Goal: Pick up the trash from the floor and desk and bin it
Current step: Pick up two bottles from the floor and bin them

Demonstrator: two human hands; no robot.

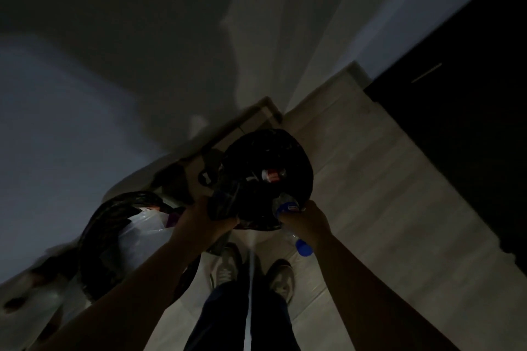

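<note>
In dim light the person stands on a pale tiled floor (356, 179) and looks down at a round black bin lined with a black plastic bag (296, 157), which sits in front of their feet near the corner of a pale wall (171, 37). The left hand (205, 216) grips the near rim of the liner, fingers curled round a bunched fold of the black plastic. The right hand (306, 225) is wrapped round a clear plastic bottle with a blue cap and blue label (288, 206), held at a slant over the near edge of the bin: its base end points into the opening and its capped end sticks out below the hand, towards the person. Deep inside the bin lies a red-labelled bottle (273, 175) (the rest of the contents is too dark to make out). Left of it stands a second black bin (97, 231) holding a white plastic bag (139, 236). Below the hands are two pale sneakers (226, 265) and dark trousers (222, 319). A dark panel (470, 122) fills the right side.
</note>
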